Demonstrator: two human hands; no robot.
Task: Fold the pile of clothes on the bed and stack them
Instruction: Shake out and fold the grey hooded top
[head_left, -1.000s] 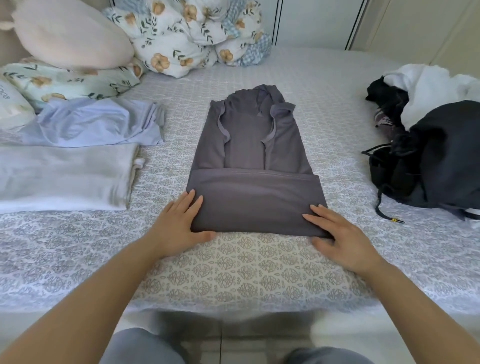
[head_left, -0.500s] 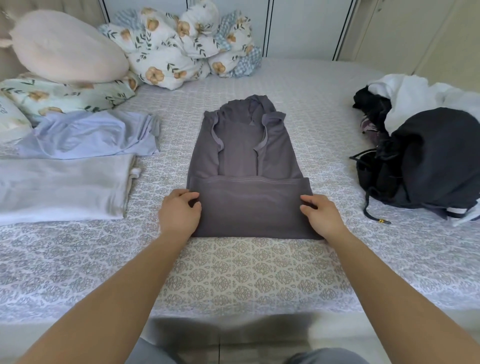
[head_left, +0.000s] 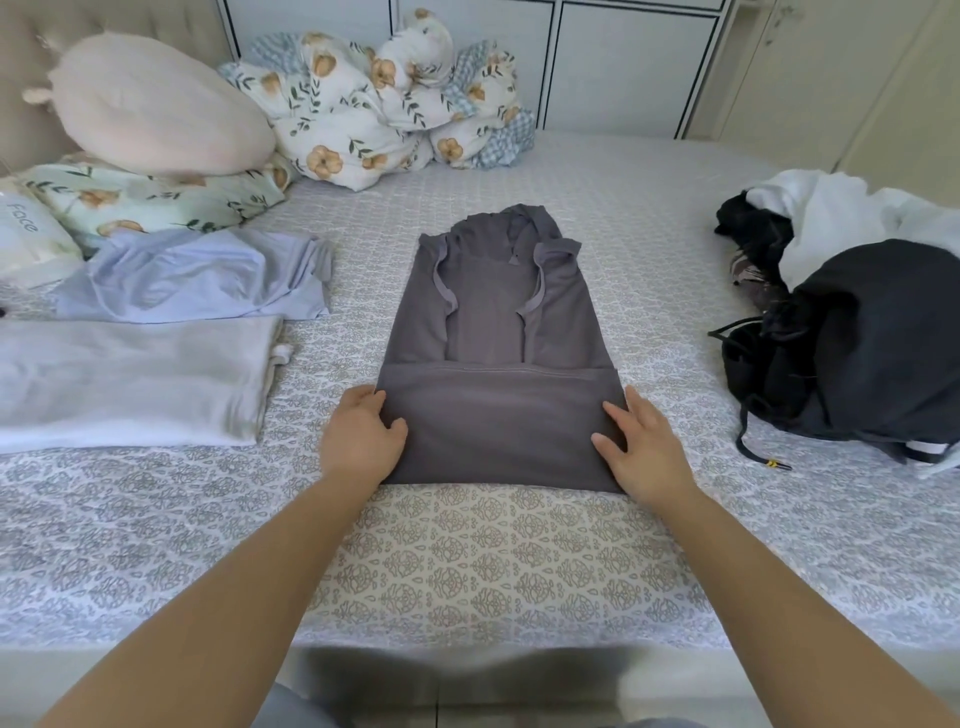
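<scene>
The left hand grips the near left corner of the dark grey, soft jersey top, its fingers curled over the side edge of the folded-up hem band and its thumb lying on the upper face of the cloth. The right hand takes the opposite corner, fingers bent along the right edge and thumb resting on top; whether the fingertips reach under the layers on either side cannot be told. The garment lies flat in the middle of the bed with its grey-and-white patterned quilted cover, sides already turned in, straps at the far end, the bottom third doubled over. The likely next fold is another turn away from the body, and the risk lies there: if only the top layer is pinched, the lower layers may lag and the tucked sides may splay, leaving a skewed packet; uneven lift between the two corners would twist the band. To the left, well apart, rest a folded pale grey garment and a light lavender folded one beyond it. To the right sits the unsorted heap of black and white clothes, which may tangle because of its loose cords.
</scene>
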